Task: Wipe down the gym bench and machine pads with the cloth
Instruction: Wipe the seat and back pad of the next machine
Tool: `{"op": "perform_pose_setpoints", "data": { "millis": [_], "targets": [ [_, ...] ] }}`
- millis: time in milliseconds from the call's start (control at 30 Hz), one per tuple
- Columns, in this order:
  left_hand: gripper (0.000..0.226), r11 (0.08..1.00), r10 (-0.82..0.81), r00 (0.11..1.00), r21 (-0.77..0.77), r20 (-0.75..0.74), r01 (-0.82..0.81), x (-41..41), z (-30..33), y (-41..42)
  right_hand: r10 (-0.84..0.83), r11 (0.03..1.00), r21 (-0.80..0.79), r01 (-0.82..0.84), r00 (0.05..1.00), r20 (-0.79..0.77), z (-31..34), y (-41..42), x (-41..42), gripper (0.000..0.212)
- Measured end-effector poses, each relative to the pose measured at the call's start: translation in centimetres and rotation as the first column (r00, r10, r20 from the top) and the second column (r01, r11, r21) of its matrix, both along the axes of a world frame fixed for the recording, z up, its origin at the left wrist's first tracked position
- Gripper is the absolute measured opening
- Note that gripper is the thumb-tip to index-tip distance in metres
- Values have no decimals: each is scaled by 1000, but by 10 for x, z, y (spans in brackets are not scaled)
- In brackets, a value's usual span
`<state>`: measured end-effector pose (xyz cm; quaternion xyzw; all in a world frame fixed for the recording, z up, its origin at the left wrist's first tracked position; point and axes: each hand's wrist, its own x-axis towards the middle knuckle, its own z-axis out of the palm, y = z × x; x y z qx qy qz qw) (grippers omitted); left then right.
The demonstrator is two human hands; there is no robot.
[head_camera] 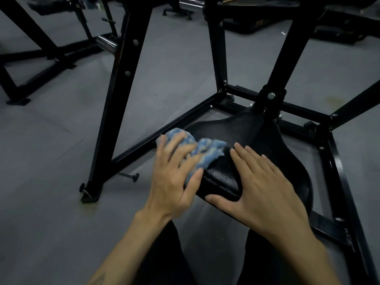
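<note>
1. While my left hand presses the blue cloth onto the black seat pad, its fingers lie spread and straight.
2. My right hand rests flat on the pad's near part, fingers extended.
3. I see the black machine frame around the pad.

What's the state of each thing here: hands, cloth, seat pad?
left hand: fingers spread, pressing the cloth onto the pad's left edge
right hand: flat on the pad, holding nothing
cloth: bunched, blue, partly under the left hand
seat pad: black, textured, mounted in the machine frame
</note>
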<state>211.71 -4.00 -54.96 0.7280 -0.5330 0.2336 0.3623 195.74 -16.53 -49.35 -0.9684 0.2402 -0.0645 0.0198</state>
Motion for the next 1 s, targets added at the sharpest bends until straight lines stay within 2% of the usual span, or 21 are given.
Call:
{"op": "perform_pose_setpoints", "data": {
  "millis": [67,100,167,267,333,400,467,533,633,733,833,933,1000],
  "targets": [
    [44,985,-169,983,43,64,167,5,-3,9,7,1000,8,-7,1000,4,0,-1,0,113],
    [43,978,-200,976,77,87,194,10,-2,13,10,1000,9,-10,1000,7,0,-1,0,112],
    [43,981,-159,982,129,100,146,22,0,14,9,1000,1,-9,1000,8,0,-1,1,112],
    [47,991,-1,998,132,-70,10,35,12,4,-1,1000,-3,1,1000,3,-1,0,1,113],
    [46,987,57,961,158,-272,-14,37,21,-6,-7,1000,0,7,1000,3,-1,1,1,114],
    [51,972,100,925,237,-368,-10,35,25,-9,-10,1000,1,10,1000,6,-1,1,2,114],
    [54,952,77,952,305,-296,18,29,25,-4,-10,1000,5,10,1000,1,0,1,1,114],
    [52,949,-37,979,300,-201,98,23,25,3,-9,1000,0,9,1000,5,0,1,1,113],
    [51,934,-199,975,281,-103,220,21,30,4,-6,1000,8,5,1000,10,0,1,1,111],
    [46,905,-294,955,334,44,264,23,29,1,5,1000,12,-5,1000,7,0,0,2,112],
    [39,913,-343,939,238,14,330,28,24,-2,-3,1000,23,3,1000,24,0,0,2,111],
    [36,938,-344,924,-14,-164,347,33,18,-5,-6,999,36,5,1000,22,0,0,2,113],
    [40,953,-301,911,-124,-281,276,30,18,-9,-8,999,39,7,1000,23,0,-1,2,115]
  ]
}}
